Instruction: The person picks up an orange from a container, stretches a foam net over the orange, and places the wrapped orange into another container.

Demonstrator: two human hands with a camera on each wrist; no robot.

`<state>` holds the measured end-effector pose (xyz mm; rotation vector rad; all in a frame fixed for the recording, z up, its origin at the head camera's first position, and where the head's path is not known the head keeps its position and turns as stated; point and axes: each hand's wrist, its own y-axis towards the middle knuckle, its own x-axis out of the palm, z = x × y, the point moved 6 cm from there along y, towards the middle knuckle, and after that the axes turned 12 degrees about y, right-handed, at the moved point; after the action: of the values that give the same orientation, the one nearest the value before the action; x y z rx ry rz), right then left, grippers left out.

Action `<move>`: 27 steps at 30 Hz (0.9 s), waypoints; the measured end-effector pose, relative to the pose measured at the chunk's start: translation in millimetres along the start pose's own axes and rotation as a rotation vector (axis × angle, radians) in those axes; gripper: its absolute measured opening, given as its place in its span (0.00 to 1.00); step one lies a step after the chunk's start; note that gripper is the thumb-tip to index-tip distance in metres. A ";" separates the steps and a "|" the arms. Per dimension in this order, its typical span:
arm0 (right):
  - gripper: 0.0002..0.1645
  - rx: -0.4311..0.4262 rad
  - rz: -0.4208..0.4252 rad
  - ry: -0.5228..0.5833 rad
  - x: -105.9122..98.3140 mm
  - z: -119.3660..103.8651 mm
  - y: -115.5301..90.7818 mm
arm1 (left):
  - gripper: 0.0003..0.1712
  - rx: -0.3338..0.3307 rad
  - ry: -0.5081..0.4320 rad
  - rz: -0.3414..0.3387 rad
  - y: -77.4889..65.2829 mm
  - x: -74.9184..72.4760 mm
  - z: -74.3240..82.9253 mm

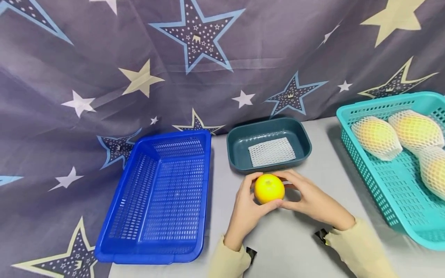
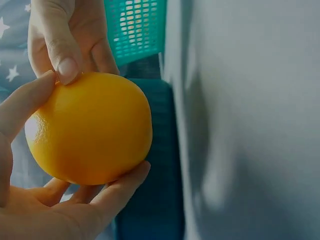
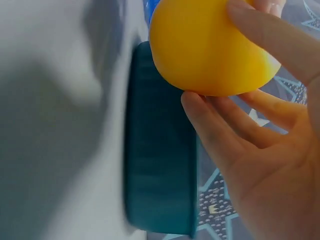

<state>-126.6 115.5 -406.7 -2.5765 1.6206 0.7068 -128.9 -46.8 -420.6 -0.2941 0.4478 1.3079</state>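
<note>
A bare, glossy orange (image 1: pixel 269 189) is held between both hands above the table, just in front of a dark teal tray (image 1: pixel 237 152). My left hand (image 1: pixel 246 212) grips its left side; in the left wrist view the thumb lies across one side of the orange (image 2: pixel 95 130) and the fingers curl round the opposite one. From the right, my right hand (image 1: pixel 309 199) grips it too, with thumb and fingertips on its skin (image 3: pixel 210 47). The two thumbs meet at the near side. Inside the tray a white foam net sleeve (image 1: pixel 272 152) lies flat.
A blue slotted basket (image 1: pixel 177 197) with nothing in it stands to the left. On the right, a turquoise basket (image 1: pixel 393 185) holds several yellow-orange fruits in white foam nets (image 1: pixel 377 137). Behind everything hangs a grey star-patterned cloth (image 1: pixel 208 88).
</note>
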 end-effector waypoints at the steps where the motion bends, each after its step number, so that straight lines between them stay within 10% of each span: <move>1: 0.43 0.008 -0.001 -0.006 -0.6 2.1 -1.0 | 0.42 0.005 0.002 -0.007 0.8 2.5 -0.8; 27: 0.42 0.109 -0.072 -0.004 -2.4 22.9 -6.2 | 0.49 -0.017 0.118 -0.124 3.0 22.3 -22.0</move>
<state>-130.5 126.1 -427.7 -2.5410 1.5114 0.6005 -130.8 -36.8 -450.4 -0.4088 0.5100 1.1774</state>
